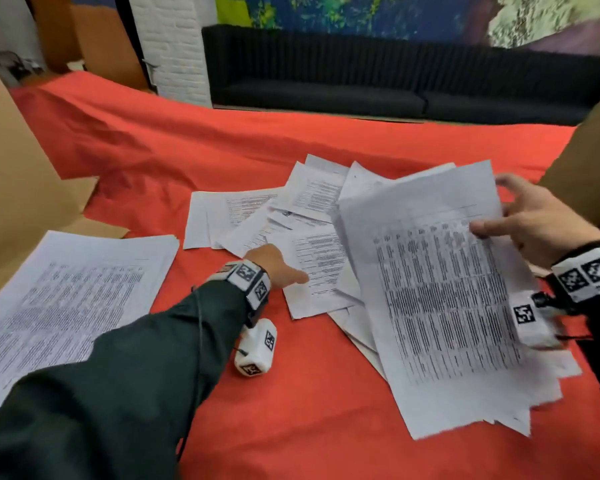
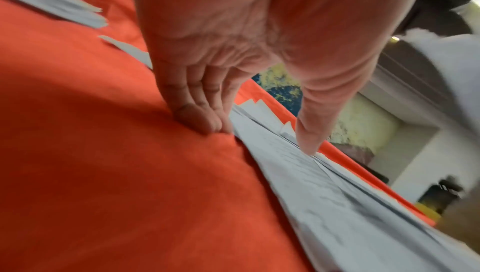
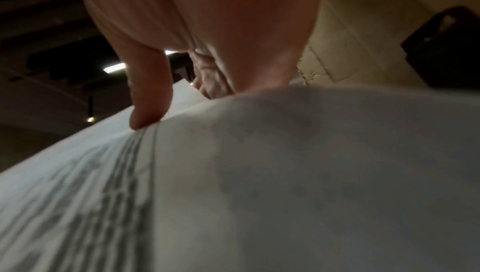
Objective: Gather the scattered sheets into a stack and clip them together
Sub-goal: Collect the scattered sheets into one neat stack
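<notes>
Printed white sheets (image 1: pixel 291 216) lie fanned and overlapping on the red cloth (image 1: pixel 187 161) mid-table. My left hand (image 1: pixel 284 268) reaches to the nearest loose sheet (image 1: pixel 323 268). In the left wrist view its thumb tip (image 2: pixel 309 147) rests on that sheet (image 2: pixel 324 194) while the straight fingertips (image 2: pixel 202 120) press the cloth at the sheet's edge. My right hand (image 1: pixel 499 220) grips a lifted bundle of sheets (image 1: pixel 437 299) at its far edge, thumb on top. The right wrist view shows that thumb (image 3: pixel 148 112) on the bundle (image 3: pixel 285 173). A separate squared stack (image 1: pixel 66 292) lies at the left.
Brown cardboard (image 1: pixel 14 185) stands along the left edge and more cardboard (image 1: pixel 589 168) at the right. A black sofa (image 1: pixel 361 81) sits beyond the table's far edge. Bare red cloth stretches across the near middle.
</notes>
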Tool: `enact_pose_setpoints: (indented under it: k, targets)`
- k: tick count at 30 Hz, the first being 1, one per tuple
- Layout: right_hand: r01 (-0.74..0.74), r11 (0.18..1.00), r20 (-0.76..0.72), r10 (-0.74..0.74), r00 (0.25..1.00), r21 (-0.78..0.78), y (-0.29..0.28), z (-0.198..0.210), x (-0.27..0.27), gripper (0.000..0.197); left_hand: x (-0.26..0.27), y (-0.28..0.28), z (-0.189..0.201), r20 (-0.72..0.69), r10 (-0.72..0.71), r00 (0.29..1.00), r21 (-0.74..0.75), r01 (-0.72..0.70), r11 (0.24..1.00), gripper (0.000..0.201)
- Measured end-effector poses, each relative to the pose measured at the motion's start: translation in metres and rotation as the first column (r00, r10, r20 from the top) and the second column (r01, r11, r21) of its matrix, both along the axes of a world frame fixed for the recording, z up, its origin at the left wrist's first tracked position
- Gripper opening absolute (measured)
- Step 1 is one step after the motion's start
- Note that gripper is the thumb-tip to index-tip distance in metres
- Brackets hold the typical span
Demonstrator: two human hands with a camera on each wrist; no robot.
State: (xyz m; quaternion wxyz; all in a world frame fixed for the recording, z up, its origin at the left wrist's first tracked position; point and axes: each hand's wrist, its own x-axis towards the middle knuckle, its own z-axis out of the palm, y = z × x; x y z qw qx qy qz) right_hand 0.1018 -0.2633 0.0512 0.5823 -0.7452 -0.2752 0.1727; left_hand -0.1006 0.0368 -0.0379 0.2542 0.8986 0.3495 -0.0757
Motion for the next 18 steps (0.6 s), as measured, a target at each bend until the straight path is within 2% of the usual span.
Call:
enact_pose_setpoints:
  k: [3, 6, 7, 9, 10, 12, 14, 16, 17, 18]
  targets:
    - [0.012, 0.995, 0.072, -0.005, 0.997, -0.096, 0.013, -0.014, 0.009, 0.065, 0.012, -0.018, -0.001, -0.003, -0.007, 1.000, 0.016, 0.007, 1.000, 0.053]
    - [0.005, 0.973, 0.226, 0.049, 0.973, -0.230, 0.025, -0.029, 0.007, 0.031, 0.015, -0.016, -0.011, 0.047, 0.059, 0.997, -0.045, -0.057, 0.997, 0.036]
    - [-0.017, 0.969, 0.230, 0.075, 0.970, -0.245, 0.027, -0.033, 0.006, 0.025, 0.012, -0.017, -0.012, 0.075, 0.044, 0.996, -0.069, -0.039, 0.997, 0.034]
    - [-0.061, 0.970, 0.191, 0.107, 0.976, -0.235, 0.027, -0.038, 0.006, 0.026, 0.009, -0.017, -0.014, 0.111, 0.005, 0.994, -0.096, 0.006, 0.995, 0.028]
    - [-0.070, 0.972, 0.180, 0.113, 0.977, -0.225, 0.027, -0.040, 0.007, 0.025, 0.005, -0.014, -0.012, 0.170, 0.073, 0.983, -0.145, -0.048, 0.988, 0.021]
    - [-0.090, 0.973, 0.201, 0.133, 0.970, -0.211, 0.025, -0.037, 0.005, 0.023, -0.006, -0.002, -0.001, 0.284, 0.176, 0.943, -0.173, -0.130, 0.976, 0.024]
    - [-0.103, 0.978, 0.245, 0.146, 0.959, -0.180, 0.021, -0.030, 0.001, 0.030, -0.016, 0.017, 0.021, 0.406, 0.166, 0.899, 0.019, -0.190, 0.982, 0.027]
    - [-0.154, 0.976, 0.301, 0.194, 0.933, -0.152, 0.025, -0.019, -0.008, 0.036, -0.032, 0.029, 0.056, 0.524, 0.069, 0.849, 0.159, -0.177, 0.971, 0.015]
    - [-0.183, 0.973, 0.320, 0.220, 0.921, -0.143, 0.029, -0.012, -0.015, 0.028, -0.040, 0.031, 0.075, 0.552, -0.026, 0.833, 0.213, -0.111, 0.971, 0.010]
    - [-0.223, 0.964, 0.330, 0.259, 0.908, -0.143, 0.035, -0.004, -0.023, 0.010, -0.045, 0.032, 0.093, 0.541, -0.138, 0.830, 0.277, -0.021, 0.961, 0.008]
